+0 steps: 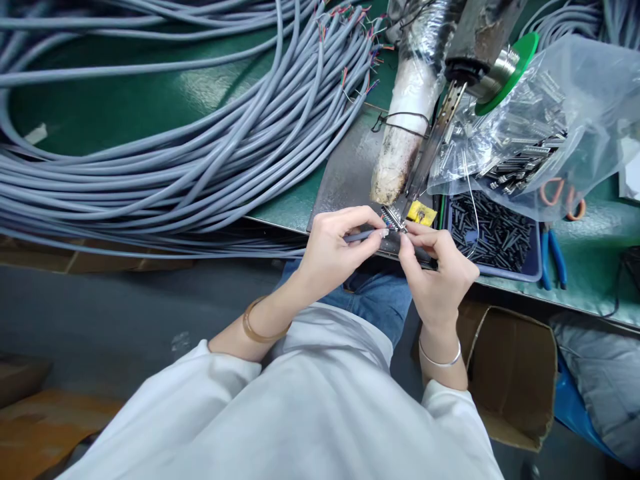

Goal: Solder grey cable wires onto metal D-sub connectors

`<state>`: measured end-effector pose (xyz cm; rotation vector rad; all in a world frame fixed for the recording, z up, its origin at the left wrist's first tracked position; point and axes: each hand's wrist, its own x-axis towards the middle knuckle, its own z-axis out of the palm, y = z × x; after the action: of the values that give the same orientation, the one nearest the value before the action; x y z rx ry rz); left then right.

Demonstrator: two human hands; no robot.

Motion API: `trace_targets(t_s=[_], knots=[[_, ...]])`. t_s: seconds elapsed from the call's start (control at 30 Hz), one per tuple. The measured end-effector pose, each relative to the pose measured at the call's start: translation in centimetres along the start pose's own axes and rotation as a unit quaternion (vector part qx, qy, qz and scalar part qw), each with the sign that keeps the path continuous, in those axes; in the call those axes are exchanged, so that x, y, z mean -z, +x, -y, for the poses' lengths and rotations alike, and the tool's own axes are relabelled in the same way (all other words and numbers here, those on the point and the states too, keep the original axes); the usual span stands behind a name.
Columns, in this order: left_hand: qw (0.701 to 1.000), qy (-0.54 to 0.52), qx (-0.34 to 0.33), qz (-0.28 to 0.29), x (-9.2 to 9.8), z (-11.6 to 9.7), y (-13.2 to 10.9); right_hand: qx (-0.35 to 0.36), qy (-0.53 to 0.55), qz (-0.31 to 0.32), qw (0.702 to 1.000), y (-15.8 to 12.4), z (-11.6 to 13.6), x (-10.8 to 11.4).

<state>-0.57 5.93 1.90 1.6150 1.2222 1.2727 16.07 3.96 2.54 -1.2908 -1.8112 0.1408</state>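
Note:
My left hand (pixel 345 240) pinches the end of a grey cable (pixel 357 236) between thumb and fingers. Thin coloured wires at the cable's end meet a small metal multi-pin connector (pixel 393 219). My right hand (pixel 435 263) has its thumb and fingertips closed at the connector's right end. Just above the connector is the lower end of a soldering iron (pixel 434 150), mounted pointing down. Beside it hangs a white, scorched tube (pixel 407 127) bound with wire. A small yellow pad (pixel 421 213) lies to the right of the connector.
A large bundle of grey cables (pixel 225 153) covers the left of the green table (pixel 120 100). At right are a bag of metal connectors (pixel 530 127), a tray (pixel 535 267) of small black tubes, blue-handled pliers (pixel 554 259) and a green-rimmed solder spool (pixel 517 73). Below stands a cardboard box (pixel 515 373).

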Motion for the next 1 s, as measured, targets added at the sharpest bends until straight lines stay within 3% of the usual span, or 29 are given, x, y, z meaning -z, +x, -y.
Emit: trace_targets(t_s=[0.53,1.0], knots=[[0.999,0.020,-0.038,-0.020,-0.1,-0.8,0.5,0.035,-0.022,-0.039,0.998,0.9,0.4,-0.2],[0.999,0.028,-0.014,0.014,0.0,-0.4,0.0,0.043,-0.035,-0.009,0.998,-0.1,-0.3,0.2]])
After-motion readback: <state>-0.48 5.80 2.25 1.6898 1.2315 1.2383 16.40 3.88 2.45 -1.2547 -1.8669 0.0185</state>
